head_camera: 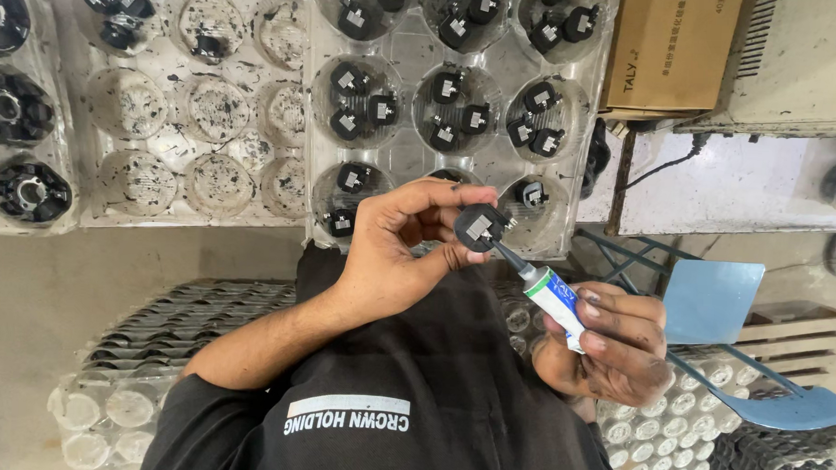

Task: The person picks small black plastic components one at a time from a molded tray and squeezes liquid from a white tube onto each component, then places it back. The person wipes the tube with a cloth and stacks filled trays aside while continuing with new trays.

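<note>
With small black round plastic part (481, 226) pinched in left hand (389, 257) just below clear plastic tray (404, 160) and white-green tube (556, 300) clenched in right hand (618, 349), nozzle touching part: apparently gluing step, likely calling for gentle, steady squeeze.

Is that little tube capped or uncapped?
Uncapped: the tube's bare nozzle meets the black part held by the left hand.

A clear moulded plastic tray (402, 160) of small black parts occupies 12 o'clock. An empty, smudged clear plastic tray (175, 176) lies at 10 o'clock. A brown cardboard box (670, 49) stands at 1 o'clock. A blue metal chair (712, 301) sits at 4 o'clock.
</note>
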{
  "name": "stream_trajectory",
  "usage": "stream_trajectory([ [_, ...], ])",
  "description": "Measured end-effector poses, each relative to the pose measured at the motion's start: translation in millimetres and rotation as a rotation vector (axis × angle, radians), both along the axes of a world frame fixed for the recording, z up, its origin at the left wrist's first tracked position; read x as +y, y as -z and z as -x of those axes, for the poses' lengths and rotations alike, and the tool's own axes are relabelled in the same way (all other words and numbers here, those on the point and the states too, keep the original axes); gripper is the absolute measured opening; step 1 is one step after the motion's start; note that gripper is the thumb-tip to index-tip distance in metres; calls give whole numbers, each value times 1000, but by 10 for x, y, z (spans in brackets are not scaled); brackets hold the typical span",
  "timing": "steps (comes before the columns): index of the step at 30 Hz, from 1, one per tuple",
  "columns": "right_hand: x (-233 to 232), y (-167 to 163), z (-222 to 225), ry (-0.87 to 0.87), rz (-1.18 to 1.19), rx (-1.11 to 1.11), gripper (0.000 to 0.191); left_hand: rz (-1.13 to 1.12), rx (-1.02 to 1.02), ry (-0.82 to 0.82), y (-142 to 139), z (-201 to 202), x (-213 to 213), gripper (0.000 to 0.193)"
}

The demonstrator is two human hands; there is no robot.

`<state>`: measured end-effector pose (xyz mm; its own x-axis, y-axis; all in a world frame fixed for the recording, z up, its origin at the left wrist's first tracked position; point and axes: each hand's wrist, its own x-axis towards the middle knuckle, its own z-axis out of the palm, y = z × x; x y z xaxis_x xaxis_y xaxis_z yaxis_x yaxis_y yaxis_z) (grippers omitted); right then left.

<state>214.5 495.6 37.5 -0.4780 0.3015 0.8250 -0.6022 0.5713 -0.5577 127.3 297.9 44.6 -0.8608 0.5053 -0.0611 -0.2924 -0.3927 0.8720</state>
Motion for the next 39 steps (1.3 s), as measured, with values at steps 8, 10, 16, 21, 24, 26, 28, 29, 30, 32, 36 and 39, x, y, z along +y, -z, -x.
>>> stream_trajectory([
  [8,18,-1,40,-27,-34,14,30,-106,-61,-11,147,-40,22,48],
  [10,-15,-1,26,-9,-20,-31,31,-203,-115,-9,206,-53,53,47],
  [16,-54,82,76,90,90,68,30,-381,-236,77,261,-170,131,45],
  [21,50,28,45,50,11,24,31,-412,-408,182,255,-162,131,45],
  [24,66,36,65,-8,-5,6,29,-410,-416,183,259,-145,126,44],
  [26,53,50,75,-48,7,5,27,-387,-403,184,266,-152,130,45],
  [28,34,56,72,-30,37,5,27,-388,-391,187,282,-162,136,45],
  [29,29,54,64,-21,53,4,28,-399,-389,188,292,-169,147,44],
  [30,32,51,61,-20,47,-5,28,-410,-388,191,303,-176,157,44],
  [32,51,35,50,-18,34,-21,29,-422,-417,195,315,-199,173,44],
  [36,92,34,64,0,41,-8,27,-426,-436,195,351,-205,208,42],
  [39,112,39,69,2,43,-14,28,-457,-455,190,367,-214,242,42],
])
